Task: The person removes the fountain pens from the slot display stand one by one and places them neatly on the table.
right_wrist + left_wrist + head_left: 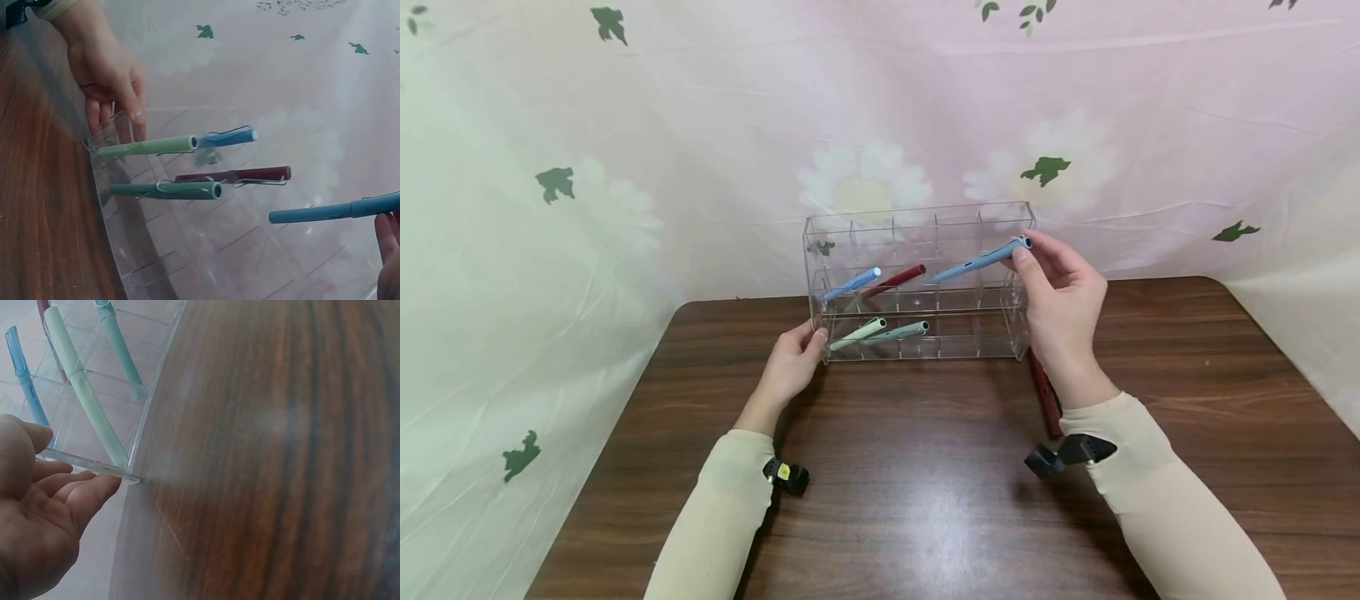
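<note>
**Head view: Blue pen poised at a clear rack's upper tier**

My right hand [1063,292] pinches a blue pen [977,262] near its clip end, slanting its other end down and leftward toward the upper tier of a clear rack [955,302] on a wood-grain counter [917,483]. My left hand [796,358] grips the rack's left side panel between thumb and fingers. Four pens lean in the compartments: a light blue pen [850,285] and a dark red pen [895,282] above, a pale green pen [859,333] and a teal pen [897,332] below. Beside the rack, partly hidden by my right arm, lies a dark red stick-like object [1047,400].

I judge the step in hand to be slotting the blue pen to the right of the upper dark red one; whether its tip is already inside a compartment, I cannot tell. The next move calls for aligning that tip, lowering it and releasing, with the rack held steady.
</note>
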`<action>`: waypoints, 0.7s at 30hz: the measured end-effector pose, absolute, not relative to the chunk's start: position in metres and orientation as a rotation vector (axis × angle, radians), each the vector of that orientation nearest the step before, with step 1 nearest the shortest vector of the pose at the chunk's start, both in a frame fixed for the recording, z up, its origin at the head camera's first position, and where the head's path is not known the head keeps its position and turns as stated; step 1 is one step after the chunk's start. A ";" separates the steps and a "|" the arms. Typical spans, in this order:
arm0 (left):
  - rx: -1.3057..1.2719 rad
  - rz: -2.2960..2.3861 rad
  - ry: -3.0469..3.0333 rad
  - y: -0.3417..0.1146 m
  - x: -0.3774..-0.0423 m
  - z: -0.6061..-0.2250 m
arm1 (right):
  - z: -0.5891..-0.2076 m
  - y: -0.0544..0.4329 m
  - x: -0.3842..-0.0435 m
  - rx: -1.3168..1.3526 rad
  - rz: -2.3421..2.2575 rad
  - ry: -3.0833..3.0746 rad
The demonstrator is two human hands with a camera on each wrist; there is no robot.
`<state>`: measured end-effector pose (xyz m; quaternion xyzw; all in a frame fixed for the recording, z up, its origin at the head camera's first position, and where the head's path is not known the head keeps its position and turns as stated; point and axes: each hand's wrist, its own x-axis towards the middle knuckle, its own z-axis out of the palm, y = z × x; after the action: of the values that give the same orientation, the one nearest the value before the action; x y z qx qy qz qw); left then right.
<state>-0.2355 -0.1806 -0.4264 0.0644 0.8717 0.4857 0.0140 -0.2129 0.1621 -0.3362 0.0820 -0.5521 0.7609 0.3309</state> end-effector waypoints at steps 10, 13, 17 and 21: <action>0.206 1.505 2.721 -0.181 -0.234 -0.426 | -0.329 0.170 -0.198 0.215 2.005 -1.353; 0.209 1.497 2.731 -0.181 -0.235 -0.426 | -0.329 0.174 -0.195 0.205 1.997 -1.351; 0.222 1.488 2.743 -0.180 -0.235 -0.426 | -0.331 0.179 -0.193 0.186 1.966 -1.368; 0.228 1.479 2.758 -0.180 -0.235 -0.427 | -0.334 0.183 -0.190 0.173 1.952 -1.375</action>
<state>-0.2349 -0.1803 -0.4267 0.0728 0.8789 0.4713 0.0021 -0.1905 0.1832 -0.3342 0.0673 -0.5347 0.7592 0.3650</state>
